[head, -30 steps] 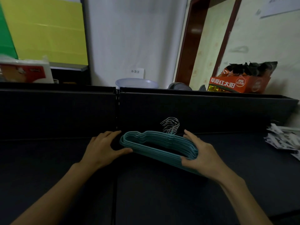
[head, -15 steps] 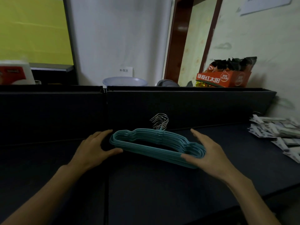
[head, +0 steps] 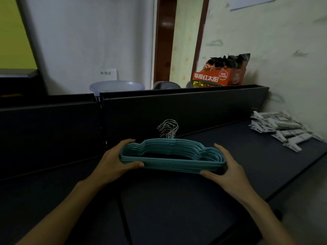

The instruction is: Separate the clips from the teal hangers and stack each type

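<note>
A stack of several teal hangers [head: 173, 154] with silver wire hooks [head: 168, 128] lies on the dark table [head: 177, 209], in front of the dark back panel. My left hand [head: 113, 161] grips the stack's left end, thumb in front and fingers curled over the back. My right hand [head: 224, 170] holds the right end the same way. A loose pile of white clips [head: 283, 129] lies at the table's far right, apart from the hangers.
A dark upright panel [head: 177, 112] runs along the table's back. Behind it stand a pale plastic basin [head: 116, 86] and an orange box of snack packets [head: 221, 76]. The table's right edge [head: 292, 188] drops off near my right forearm.
The view has swung to the right, bringing the clip pile further in. Both hands have closed in on the ends of the hanger stack and squared it up.
</note>
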Demonstrator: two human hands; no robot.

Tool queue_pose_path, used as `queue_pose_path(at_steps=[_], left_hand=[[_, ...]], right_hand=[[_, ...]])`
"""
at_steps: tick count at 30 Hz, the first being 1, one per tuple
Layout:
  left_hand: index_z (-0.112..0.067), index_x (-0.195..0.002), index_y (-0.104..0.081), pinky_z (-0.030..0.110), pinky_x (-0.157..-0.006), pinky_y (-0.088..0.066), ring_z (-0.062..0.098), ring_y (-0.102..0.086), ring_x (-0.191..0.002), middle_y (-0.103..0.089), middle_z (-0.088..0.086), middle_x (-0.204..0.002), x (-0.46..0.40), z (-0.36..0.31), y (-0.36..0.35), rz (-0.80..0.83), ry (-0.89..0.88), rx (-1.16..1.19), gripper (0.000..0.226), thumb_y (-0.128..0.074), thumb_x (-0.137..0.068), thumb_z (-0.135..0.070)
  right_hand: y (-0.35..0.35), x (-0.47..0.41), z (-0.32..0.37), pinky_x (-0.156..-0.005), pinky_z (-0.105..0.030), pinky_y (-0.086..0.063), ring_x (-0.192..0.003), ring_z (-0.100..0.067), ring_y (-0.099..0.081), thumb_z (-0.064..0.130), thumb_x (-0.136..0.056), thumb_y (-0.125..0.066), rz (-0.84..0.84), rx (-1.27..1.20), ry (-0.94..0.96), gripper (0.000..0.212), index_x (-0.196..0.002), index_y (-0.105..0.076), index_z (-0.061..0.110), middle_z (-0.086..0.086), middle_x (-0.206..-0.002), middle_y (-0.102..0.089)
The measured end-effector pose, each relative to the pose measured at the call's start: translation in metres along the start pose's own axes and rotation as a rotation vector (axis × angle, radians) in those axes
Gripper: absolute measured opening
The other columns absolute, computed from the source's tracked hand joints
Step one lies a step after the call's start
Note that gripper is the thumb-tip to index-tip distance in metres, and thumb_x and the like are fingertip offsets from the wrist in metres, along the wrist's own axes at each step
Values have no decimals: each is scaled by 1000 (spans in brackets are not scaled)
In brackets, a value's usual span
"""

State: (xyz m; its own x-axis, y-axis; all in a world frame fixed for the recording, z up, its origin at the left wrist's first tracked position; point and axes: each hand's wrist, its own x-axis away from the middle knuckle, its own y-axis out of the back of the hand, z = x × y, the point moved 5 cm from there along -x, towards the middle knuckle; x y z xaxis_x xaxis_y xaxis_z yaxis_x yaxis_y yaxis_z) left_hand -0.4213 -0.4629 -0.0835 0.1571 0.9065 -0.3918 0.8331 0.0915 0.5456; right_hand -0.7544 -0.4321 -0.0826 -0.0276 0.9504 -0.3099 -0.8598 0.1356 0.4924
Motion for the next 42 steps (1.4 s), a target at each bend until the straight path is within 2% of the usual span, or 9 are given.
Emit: queue_pose_path(at_steps=[5, 7, 11, 15, 19, 26, 34, 38, 42], left_hand=[[-39, -118, -50, 3, -78, -42, -13, -54, -101, -59, -26, -111, -5, 0, 1, 10, -54, 22, 68, -74, -59, -61], [-40, -114, -50, 7, -79, -45, -10, -55, -100, -62, -20, -107, -9, 2, 1, 5, -58, 16, 62, -75, -61, -60], [-37, -115, -52, 5, -79, -43, -8, -56, -100, -60, -16, -109, -12, 6, -2, 5, -67, 22, 70, -71, -54, -66], [-46, -110, -47, 0, -78, -38, -12, -53, -100, -59, -19, -106, -13, 7, -2, 46, -91, -17, 79, -85, -42, -56], [-42, -111, -48, 2, -78, -40, -8, -56, -97, -61, -18, -104, -13, 9, -2, -2, -122, -52, 78, -91, -44, -39], [-31, -117, -52, 8, -81, -45, -4, -58, -98, -61, -16, -106, -2, 3, -2, -43, -138, -56, 80, -89, -46, -41], [-32, -116, -52, 9, -81, -46, -5, -58, -98, -63, -19, -103, 18, -8, -2, -100, -58, -89, 79, -90, -46, -37], [-41, -112, -51, 4, -77, -43, -9, -58, -96, -58, -28, -108, 38, -19, 3, -161, -9, -107, 77, -90, -46, -36], [-43, -109, -51, 5, -77, -45, -7, -59, -94, -64, -20, -99, 67, -29, 13, -233, 66, -147, 76, -91, -45, -35]], right_hand=[[-9, -1, 2, -77, -2, -42, -100, 16, -52, 36, -60, -83, -64, 21, 15, 86, -132, -35, 40, 25, -115, -54], [-12, -2, 2, -77, -5, -44, -100, 12, -54, 36, -59, -83, -82, 12, 17, 84, -129, -37, 37, 22, -114, -56], [-13, -3, 1, -77, -6, -44, -101, 12, -54, 36, -56, -85, -82, 34, 19, 88, -128, -35, 38, 24, -112, -56], [-13, -3, 0, -76, -1, -41, -98, 17, -52, 28, -57, -87, -98, 76, 30, 89, -129, -35, 36, 25, -111, -54], [-13, -4, -4, -76, -1, -41, -98, 16, -53, 22, -58, -88, -118, 109, 51, 88, -127, -36, 36, 24, -110, -55], [-11, -6, -5, -75, -3, -42, -96, 12, -55, 14, -57, -88, -115, 93, 74, 85, -124, -40, 35, 19, -107, -59], [-9, -7, -6, -73, -2, -43, -94, 11, -56, 12, -54, -89, -67, 36, 113, 85, -124, -44, 29, 18, -105, -60], [-13, -10, -6, -74, -3, -43, -96, 11, -55, 15, -53, -90, -28, -16, 128, 88, -124, -42, 36, 20, -105, -59], [-23, -12, 1, -73, -2, -42, -96, 14, -54, 13, -53, -90, 56, -55, 166, 88, -123, -42, 34, 21, -104, -59]])
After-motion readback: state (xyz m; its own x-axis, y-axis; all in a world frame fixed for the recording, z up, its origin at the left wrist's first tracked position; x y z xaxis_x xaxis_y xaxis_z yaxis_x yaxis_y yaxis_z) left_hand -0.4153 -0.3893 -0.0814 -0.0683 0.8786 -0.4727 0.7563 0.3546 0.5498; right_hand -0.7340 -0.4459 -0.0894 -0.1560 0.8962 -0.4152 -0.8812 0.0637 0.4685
